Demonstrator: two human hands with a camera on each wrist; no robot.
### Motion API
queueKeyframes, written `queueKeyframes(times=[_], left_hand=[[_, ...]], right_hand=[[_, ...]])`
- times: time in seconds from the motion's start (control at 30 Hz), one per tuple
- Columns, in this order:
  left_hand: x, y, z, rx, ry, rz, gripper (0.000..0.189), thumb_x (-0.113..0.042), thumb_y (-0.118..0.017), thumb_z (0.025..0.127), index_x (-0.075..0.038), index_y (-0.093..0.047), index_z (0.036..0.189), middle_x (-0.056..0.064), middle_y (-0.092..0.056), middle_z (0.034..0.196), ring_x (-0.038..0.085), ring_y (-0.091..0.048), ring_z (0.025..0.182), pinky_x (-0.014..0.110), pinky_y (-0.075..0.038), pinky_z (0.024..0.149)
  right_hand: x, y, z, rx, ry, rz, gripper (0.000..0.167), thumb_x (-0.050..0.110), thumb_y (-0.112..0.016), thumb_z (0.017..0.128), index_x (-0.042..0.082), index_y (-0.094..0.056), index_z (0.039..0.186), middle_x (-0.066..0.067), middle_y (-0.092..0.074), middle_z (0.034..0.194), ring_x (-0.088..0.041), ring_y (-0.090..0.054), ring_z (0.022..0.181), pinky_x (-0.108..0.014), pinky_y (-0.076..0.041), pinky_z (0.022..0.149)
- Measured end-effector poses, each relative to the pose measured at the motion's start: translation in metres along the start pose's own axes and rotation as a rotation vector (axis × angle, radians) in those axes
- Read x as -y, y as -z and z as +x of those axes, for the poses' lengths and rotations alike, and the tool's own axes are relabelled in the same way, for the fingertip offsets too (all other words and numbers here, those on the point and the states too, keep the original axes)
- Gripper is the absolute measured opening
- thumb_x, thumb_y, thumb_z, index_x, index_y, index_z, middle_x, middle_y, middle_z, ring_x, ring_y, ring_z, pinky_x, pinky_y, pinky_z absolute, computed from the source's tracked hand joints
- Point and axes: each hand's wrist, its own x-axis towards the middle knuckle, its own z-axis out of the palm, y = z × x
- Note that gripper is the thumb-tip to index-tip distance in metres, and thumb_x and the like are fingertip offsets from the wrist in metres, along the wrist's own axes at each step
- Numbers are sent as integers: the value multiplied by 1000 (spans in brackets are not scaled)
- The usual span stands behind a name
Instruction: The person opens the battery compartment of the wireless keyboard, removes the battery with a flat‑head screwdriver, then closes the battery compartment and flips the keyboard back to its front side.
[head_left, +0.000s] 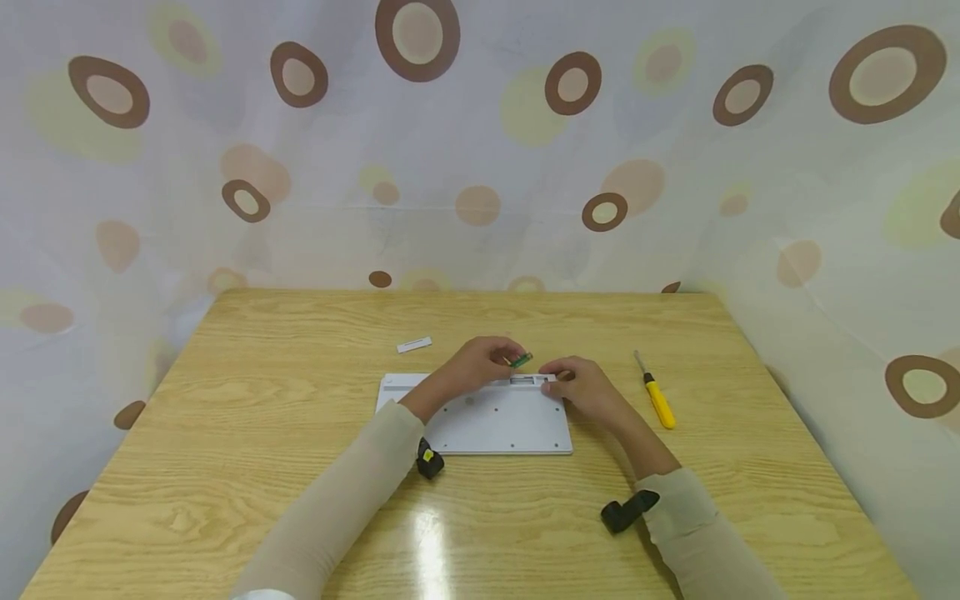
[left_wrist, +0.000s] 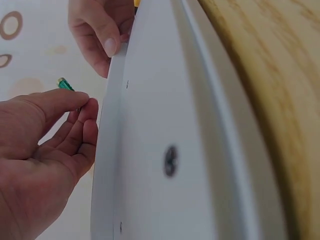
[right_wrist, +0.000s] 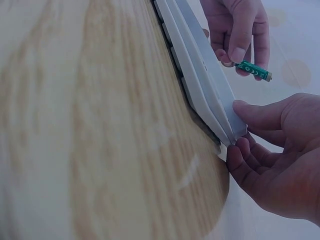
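Observation:
A white keyboard (head_left: 495,427) lies face down on the table, its screw-dotted underside up. Near its far right edge a battery compartment (head_left: 522,381) stands uncovered. Just above that slot my left hand (head_left: 478,363) pinches a small green battery (head_left: 521,360) between thumb and fingers. The right wrist view shows most of the battery (right_wrist: 254,70) sticking out past the fingertips. With thumb on the underside and fingers below the edge, my right hand (right_wrist: 282,150) grips the keyboard's far right corner. In the left wrist view the fingers cover much of the battery (left_wrist: 65,84).
Behind the keyboard, to the left, lies a slim white battery cover (head_left: 414,344). A screwdriver (head_left: 660,403) with a yellow handle rests to the right of my right hand. Patterned cloth (head_left: 480,150) hangs at the back and sides of the wooden table (head_left: 285,467).

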Motion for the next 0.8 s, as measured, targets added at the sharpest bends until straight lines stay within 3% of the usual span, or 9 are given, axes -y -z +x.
queueKeyframes(times=[0.4,0.8], left_hand=[[-1,9,1,-4,21,59,28,-8,-68,95,-12,-71,122,5,-71,113,20,-65,107,38,-51,95],[11,29,7,-35,58,83,30,-8,-67,95,-14,-70,124,6,-69,116,22,-63,107,36,-52,89]], right_hand=[[-1,1,0,2,-6,4,31,21,-69,96,11,-69,126,-13,-61,127,-27,-59,106,-36,-51,86],[-2,0,1,-2,-16,2,30,22,-69,97,13,-70,125,-12,-60,128,-26,-58,106,-35,-51,87]])
